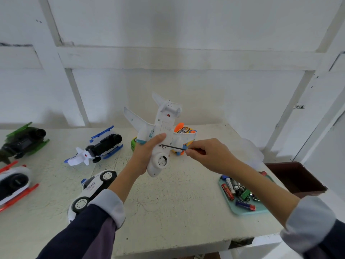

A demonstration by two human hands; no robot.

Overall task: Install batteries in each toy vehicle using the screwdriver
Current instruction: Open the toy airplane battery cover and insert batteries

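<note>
A white-painted wall (168, 25) fills the upper half of the view, its surface crossed by raised white strips: one broad horizontal band (186, 58) and several upright and slanted ones, scuffed grey in places. The light is soft and even, with faint shadows low on the wall. Below it stands a bench (168, 206) with a pale, speckled, slightly worn top and a thick front edge. At the right end, just past the bench, sits a dark brown box (296, 178), open at the top. A white frame (317, 90) rises beside it.
</note>
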